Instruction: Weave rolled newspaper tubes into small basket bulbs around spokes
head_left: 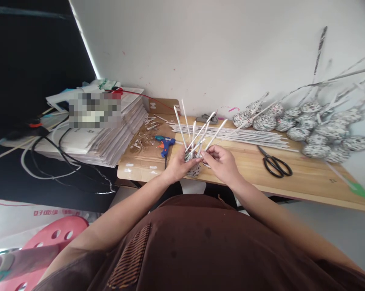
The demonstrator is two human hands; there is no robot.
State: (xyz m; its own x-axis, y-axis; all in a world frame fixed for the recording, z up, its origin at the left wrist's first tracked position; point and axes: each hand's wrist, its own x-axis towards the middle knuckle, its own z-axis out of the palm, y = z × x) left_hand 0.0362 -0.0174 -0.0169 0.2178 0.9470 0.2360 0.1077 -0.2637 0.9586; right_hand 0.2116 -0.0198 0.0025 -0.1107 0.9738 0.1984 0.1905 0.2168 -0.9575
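Observation:
Between my hands, at the table's front edge, is a small woven basket of rolled paper [194, 169], with several white paper sticks rising and leaning out of its top. My left hand [180, 163] grips its left side, thumb across the front. On the right, my right hand [220, 161] pinches one of the paper strips near the rim between thumb and fingers. Parts of the basket are hidden behind my fingers. A blue glue gun [166, 146] lies on cardboard just left of my left hand.
Long paper sticks [246, 136] lie across the wooden table [310, 178] behind my hands. Black-handled scissors [276, 165] rest at the right. Several woven paper pieces [317, 137] stand against the wall. A tall paper stack [118, 125] with cables is at the left, above a pink stool [58, 234].

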